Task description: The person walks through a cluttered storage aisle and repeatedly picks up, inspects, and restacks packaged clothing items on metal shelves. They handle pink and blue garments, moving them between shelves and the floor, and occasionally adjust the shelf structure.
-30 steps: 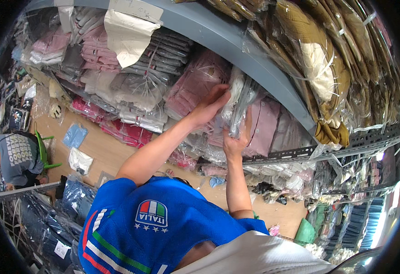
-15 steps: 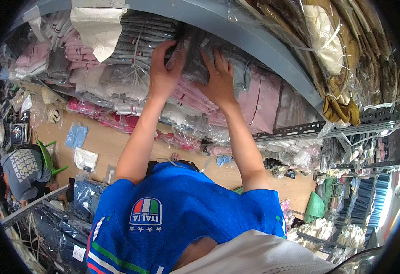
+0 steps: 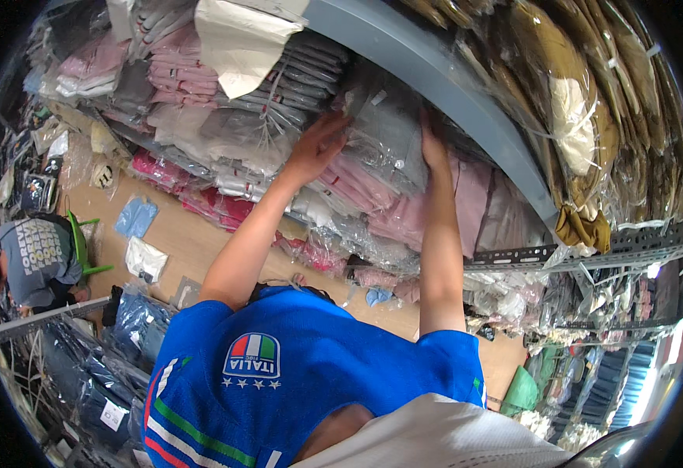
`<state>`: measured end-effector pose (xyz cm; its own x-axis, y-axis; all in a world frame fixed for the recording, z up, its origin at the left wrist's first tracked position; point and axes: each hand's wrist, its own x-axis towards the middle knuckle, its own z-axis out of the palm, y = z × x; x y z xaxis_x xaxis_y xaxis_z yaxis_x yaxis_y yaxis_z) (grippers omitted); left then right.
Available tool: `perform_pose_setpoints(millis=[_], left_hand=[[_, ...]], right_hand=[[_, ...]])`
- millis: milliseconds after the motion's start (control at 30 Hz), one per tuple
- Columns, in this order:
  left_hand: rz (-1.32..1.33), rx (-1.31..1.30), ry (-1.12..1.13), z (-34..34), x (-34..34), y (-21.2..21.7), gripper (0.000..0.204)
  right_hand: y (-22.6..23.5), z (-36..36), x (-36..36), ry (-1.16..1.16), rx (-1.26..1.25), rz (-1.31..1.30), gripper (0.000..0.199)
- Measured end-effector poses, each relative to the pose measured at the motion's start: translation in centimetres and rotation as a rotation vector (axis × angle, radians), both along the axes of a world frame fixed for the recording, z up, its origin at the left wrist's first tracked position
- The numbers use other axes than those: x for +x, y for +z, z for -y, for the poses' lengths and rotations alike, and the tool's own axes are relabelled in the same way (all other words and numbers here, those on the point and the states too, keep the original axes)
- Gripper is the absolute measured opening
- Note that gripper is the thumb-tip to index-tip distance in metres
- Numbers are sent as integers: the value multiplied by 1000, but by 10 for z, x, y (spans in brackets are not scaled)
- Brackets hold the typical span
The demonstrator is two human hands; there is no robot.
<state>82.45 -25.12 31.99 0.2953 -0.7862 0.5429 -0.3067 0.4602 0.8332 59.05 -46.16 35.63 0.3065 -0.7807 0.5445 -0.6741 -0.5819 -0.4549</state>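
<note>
On remote feed I see grey bagged garments [image 3: 388,136] upper ctr of frame, atop pink stack [image 3: 353,183], long axis approx. up-frame, top leaning L, L hand [image 3: 318,148] & R hand [image 3: 434,148] flanking, can't tell if clamped.

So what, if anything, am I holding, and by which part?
Left hand and right hand flank the grey bagged clothes; whether either grips their sides can't be told.

Right fingers [image 3: 428,134] partly hidden beside grey packet [image 3: 392,140]

Blue short-sleeved jersey [image 3: 341,351] with crest [image 3: 252,356]
</note>
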Motion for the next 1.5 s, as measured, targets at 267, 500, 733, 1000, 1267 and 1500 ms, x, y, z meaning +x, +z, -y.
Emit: perform_pose_setpoints(millis=[267,500,733,1000,1267,1500], left_hand=[[137,-67,340,-29,9,-9,34],[52,194,447,-128,54,-73,26],[-559,594,968,-325,145,-318,19],[-1012,1537,474,-592,99,-448,44],[-1019,1379,97,-430,131,-447,39],[-776,1147,272,-290,195,-344,40]], right_hand=[[16,8,-13,-20,106,-5,62],[41,-9,8,-91,199,-206,76],[31,-71,-13,-266,-335,67,48],[-20,-200,-24,-420,-101,608,29],[18,-207,-28,-396,0,346,33],[19,-250,-96,-720,-173,292,26]])
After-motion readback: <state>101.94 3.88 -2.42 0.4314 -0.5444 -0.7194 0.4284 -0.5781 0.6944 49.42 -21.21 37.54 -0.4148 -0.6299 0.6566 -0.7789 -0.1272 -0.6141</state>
